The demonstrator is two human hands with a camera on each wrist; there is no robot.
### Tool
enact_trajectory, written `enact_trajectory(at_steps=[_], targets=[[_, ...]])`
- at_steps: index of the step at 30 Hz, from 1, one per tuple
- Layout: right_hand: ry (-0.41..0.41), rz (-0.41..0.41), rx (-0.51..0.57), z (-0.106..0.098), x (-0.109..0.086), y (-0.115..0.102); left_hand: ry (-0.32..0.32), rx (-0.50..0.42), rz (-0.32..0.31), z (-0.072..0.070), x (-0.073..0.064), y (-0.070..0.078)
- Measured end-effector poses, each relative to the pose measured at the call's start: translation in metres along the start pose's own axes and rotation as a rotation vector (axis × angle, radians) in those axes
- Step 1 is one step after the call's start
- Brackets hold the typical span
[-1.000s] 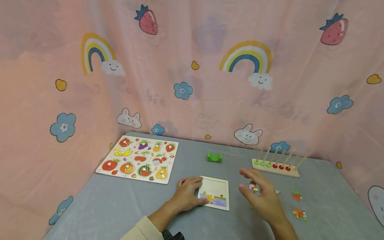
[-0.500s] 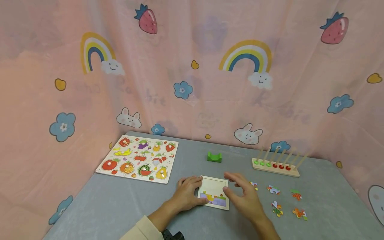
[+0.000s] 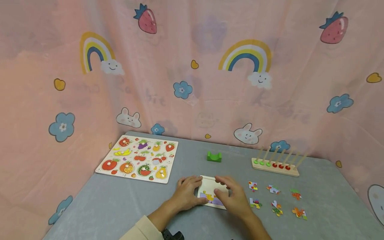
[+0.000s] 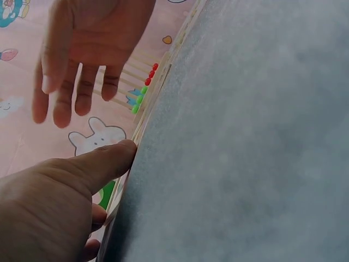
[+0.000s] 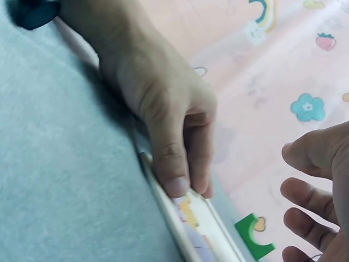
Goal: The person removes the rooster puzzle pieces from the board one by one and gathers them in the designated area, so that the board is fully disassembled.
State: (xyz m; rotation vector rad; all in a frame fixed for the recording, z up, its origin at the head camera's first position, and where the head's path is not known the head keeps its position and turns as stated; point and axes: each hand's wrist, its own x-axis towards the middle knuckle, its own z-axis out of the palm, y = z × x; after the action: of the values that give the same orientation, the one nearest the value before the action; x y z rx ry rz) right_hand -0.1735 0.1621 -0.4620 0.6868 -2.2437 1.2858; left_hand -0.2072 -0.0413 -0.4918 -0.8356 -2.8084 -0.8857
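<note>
A small wooden puzzle tray (image 3: 208, 184) lies on the table in the head view, with yellow and purple jigsaw pieces (image 3: 209, 197) fitted along its near side. At its left edge my left hand (image 3: 186, 194) holds it, thumb near the front corner and fingers toward the back. In the right wrist view the left thumb (image 5: 175, 183) presses on the tray's rim. My right hand (image 3: 235, 198) hovers over the tray's right side, fingers apart and nothing between them. It hides part of the tray. The left wrist view shows the right hand (image 4: 90, 60) with loosely extended fingers.
Several loose jigsaw pieces (image 3: 273, 189) lie in two rows right of the tray. Behind stand a green notched block (image 3: 214, 157) and a wooden peg rack (image 3: 276, 168) with green and red beads. A fruit knob puzzle board (image 3: 138, 160) lies back left, before a pink curtain (image 3: 192, 110).
My right hand has moved left from over the loose pieces to the tray's right side, uncovering those pieces. The left hand stays on the tray's left edge.
</note>
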Motion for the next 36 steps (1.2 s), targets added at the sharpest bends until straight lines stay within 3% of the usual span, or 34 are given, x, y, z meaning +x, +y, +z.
enact_trajectory(at_steps=[11,18,22,30,36], targets=[[-0.093,-0.060,-0.030,0.020,-0.010,0.017,-0.011,0.005,0.001,0.000,-0.001,-0.001],[-0.100,-0.060,-0.076,0.025,-0.014,0.020,-0.033,0.006,0.003,-0.002,0.000,-0.002],[-0.102,-0.046,-0.135,0.028,-0.016,0.018,-0.043,-0.002,0.003,-0.002,0.000,-0.002],[-0.192,0.074,-0.237,0.030,-0.016,0.012,-0.059,-0.023,-0.003,-0.003,0.000,-0.003],[-0.218,0.019,-0.357,0.032,-0.014,0.009,-0.069,-0.029,-0.003,-0.004,0.001,-0.002]])
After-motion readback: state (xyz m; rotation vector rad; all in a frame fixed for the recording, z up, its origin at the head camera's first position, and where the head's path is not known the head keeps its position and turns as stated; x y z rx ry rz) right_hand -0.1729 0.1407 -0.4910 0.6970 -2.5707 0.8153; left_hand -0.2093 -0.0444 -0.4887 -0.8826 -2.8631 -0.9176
